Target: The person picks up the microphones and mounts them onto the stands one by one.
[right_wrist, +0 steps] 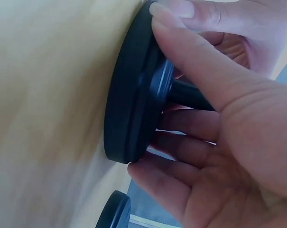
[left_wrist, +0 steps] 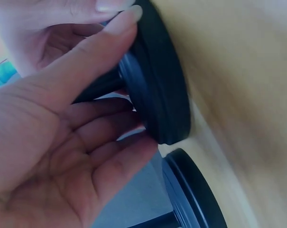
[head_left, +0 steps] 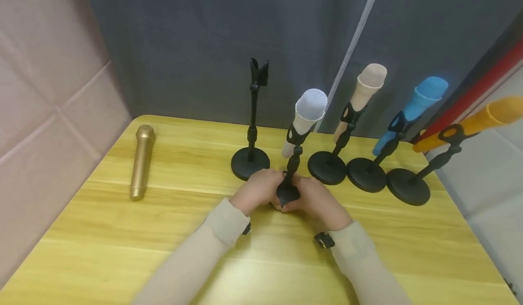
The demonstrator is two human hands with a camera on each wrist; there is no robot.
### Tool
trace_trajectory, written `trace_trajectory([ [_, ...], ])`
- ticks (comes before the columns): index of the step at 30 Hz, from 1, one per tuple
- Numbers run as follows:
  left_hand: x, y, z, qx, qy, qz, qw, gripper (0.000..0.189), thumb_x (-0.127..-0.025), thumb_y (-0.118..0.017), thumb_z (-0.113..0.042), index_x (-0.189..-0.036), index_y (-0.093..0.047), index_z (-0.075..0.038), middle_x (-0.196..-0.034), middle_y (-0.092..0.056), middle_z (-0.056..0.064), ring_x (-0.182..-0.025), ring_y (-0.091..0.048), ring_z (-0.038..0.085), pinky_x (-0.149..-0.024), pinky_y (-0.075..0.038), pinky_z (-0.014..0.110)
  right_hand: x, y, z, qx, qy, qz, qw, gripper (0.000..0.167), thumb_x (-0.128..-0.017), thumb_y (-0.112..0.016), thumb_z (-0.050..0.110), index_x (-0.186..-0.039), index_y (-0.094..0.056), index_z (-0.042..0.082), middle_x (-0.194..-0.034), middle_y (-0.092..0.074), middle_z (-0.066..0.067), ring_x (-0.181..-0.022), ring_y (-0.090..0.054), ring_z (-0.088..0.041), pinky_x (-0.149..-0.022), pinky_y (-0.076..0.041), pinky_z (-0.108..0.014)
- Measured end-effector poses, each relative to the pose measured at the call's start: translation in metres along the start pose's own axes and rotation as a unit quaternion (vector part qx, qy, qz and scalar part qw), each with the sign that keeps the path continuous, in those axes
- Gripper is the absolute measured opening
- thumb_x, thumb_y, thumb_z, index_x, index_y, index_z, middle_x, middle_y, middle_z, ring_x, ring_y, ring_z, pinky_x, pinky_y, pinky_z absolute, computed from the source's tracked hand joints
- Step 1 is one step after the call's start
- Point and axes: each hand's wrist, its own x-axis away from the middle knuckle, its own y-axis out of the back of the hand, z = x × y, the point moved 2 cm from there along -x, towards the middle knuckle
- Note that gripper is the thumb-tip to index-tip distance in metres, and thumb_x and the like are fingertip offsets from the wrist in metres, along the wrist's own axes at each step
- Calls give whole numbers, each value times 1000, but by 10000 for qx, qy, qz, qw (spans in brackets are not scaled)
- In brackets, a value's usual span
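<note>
A white microphone [head_left: 311,105] sits tilted in the clip of a black microphone stand [head_left: 293,162] near the middle of the table. My left hand [head_left: 261,187] and right hand [head_left: 316,200] grip the stand's round base from both sides. In the left wrist view, the left thumb lies on the rim of the base [left_wrist: 160,80], fingers curled round its far side. The right wrist view shows the right thumb on the upper edge of the base [right_wrist: 134,90], close to the other thumb. Whether the base touches the table cannot be told.
Behind to the left is a stand [head_left: 250,162] with a vacant clip. To the right stand beige [head_left: 369,80], blue [head_left: 429,91] and orange [head_left: 496,114] microphones on stands. A gold microphone [head_left: 143,159] lies on the table [head_left: 184,241] at left. A grey panel [head_left: 196,51] borders the back.
</note>
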Motion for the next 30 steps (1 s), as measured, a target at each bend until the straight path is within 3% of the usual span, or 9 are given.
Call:
trace_trajectory([
  [16, -46, 13, 12, 325, 14, 388, 9987, 45, -70, -94, -14, -110, -73, -14, -115, -74, 4, -105, -68, 21, -97, -54, 38, -35, 20, -22, 252, -156, 267, 9992, 59, -73, -91, 35, -119, -69, 7, -110, -76, -12, -106, -69, -32, -97, -53, -47],
  [22, -57, 21, 17, 419, 53, 464, 9980, 53, -70, -93, -14, -119, -72, -14, -122, -73, 6, -112, -67, 22, -101, -53, 39, -46, 23, -28, 153, -128, 265, 9995, 60, -76, -90, 35, -123, -67, 7, -116, -75, -13, -111, -68, -31, -101, -51, -46],
  [30, -67, 27, 20, 328, 63, 325, 9989, 49, -71, -93, -14, -115, -73, -10, -118, -73, 7, -106, -66, 22, -101, -53, 37, -63, 28, -37, 181, -203, 526, 9982, 57, -77, -88, 36, -119, -66, 5, -113, -74, -14, -111, -67, -32, -101, -50, -46],
])
